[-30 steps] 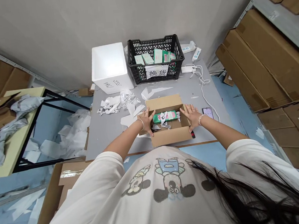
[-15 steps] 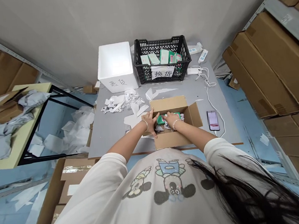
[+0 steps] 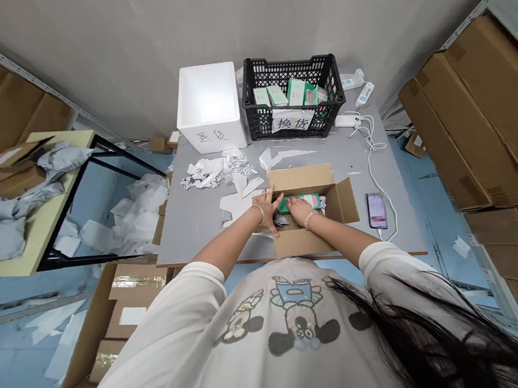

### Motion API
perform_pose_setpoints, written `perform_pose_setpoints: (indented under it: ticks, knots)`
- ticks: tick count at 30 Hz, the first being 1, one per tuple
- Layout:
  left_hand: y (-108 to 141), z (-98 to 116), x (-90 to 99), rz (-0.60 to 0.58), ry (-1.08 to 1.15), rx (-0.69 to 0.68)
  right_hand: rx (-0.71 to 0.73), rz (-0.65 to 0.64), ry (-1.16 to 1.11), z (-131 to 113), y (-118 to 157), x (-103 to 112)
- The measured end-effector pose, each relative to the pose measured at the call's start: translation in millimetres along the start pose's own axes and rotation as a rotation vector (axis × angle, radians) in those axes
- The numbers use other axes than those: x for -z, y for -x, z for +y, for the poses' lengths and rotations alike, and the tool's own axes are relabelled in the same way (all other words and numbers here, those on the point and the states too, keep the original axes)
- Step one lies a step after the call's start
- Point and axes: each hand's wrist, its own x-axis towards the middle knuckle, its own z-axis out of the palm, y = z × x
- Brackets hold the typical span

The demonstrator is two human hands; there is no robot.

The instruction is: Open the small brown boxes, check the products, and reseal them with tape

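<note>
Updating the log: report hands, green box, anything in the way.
Left hand spread at left end of carton. Right hand inside, at green box; grip unclear. Crumpled paper beside it.

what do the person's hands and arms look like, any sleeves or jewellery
The left hand is gloveless, with a thin, pale bangle at the wrist. The right hand, also gloveless, has a pale, beaded-looking bracelet. The sleeves are short, loose and white.
</note>
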Motion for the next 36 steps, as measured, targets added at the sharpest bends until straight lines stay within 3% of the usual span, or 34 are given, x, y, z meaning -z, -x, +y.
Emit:
perform_pose_setpoints:
  ticks: [4, 7, 12, 15, 17, 19, 22, 25, 28, 31, 36]
  knots:
    - [-3.1, -0.7, -2.7, 0.004, 0.023, -0.002, -0.098, 0.021, 0.016, -18.3, -23.1, -13.0]
    - [-3.6, -1.6, -4.4, 0.026, 0.051, -0.005, -0.073, 0.019, 0.048, -21.9, -31.9, -18.7]
    - [3.9, -6.1, -3.1, 0.087, 0.115, -0.04, -0.01, -0.01, 0.087, -13.3, -31.0, -14.3]
    - [12.4, -3.4, -8.0, 0.196, 0.236, -0.061, 0.009, -0.027, 0.055, -1.7, -25.9, -5.2]
    - [17.8, 4.7, -17.7, 0.349, 0.33, 0.056, 0.013, -0.008, 0.008, 9.1, -19.9, 1.9]
    - [21.2, 15.5, -32.0, 0.515, 0.418, 0.287, 0.004, 0.039, -0.04, 21.0, -11.7, 8.8]
    - [20.1, 26.6, -53.1, 0.637, 0.61, 0.584, 0.002, 0.14, -0.108, 37.5, 1.8, 18.2]
    - [10.3, 24.0, -60.1, 0.661, 0.809, 0.584, 0.029, 0.239, -0.193, 51.4, 10.8, 28.2]
    - [-6.6, 11.6, -46.8, 0.733, 0.852, 0.474, 0.052, 0.359, -0.276, 64.7, 13.6, 42.2]
    - [-26.9, -3.8, -21.0, 0.782, 0.802, 0.395, 0.066, 0.509, -0.356, 77.4, 15.7, 61.0]
    - [-51.8, -24.8, 12.9, 0.666, 0.707, 0.392, 0.1, 0.767, -0.502, 87.7, 28.7, 95.2]
